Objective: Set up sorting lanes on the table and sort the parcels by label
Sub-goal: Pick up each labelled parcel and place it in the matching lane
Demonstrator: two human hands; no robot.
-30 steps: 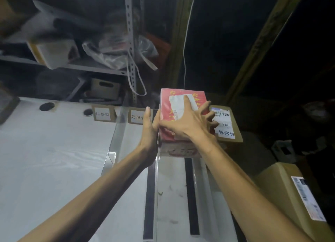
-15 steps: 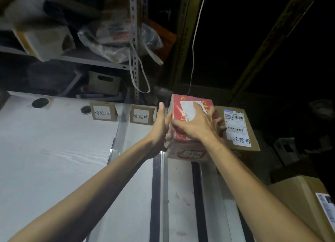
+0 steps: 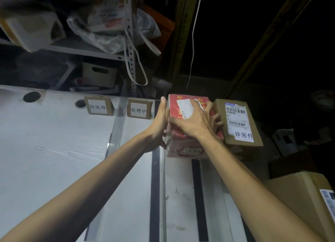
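White table (image 3: 54, 142), red parcel (image 3: 184, 146), lane cards (image 3: 97, 107)

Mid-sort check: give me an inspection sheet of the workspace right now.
Surface: white table, split into lanes by clear dividers and black strips.
Job's things: red parcel at the far end of the right lane, beside a brown parcel labelled 异常件; signs 待处理 and 处理中 stand at the far edge.
Clutter: dark marks on the right lane.
Hands: left hand flat against the red parcel's left side; right hand spread over its top, fingers curled over the right edge.
Cables: white cord hangs behind the table; white strap loops off the shelf.
Surroundings: metal shelf with bags and boxes; cardboard box at right; dark beyond.
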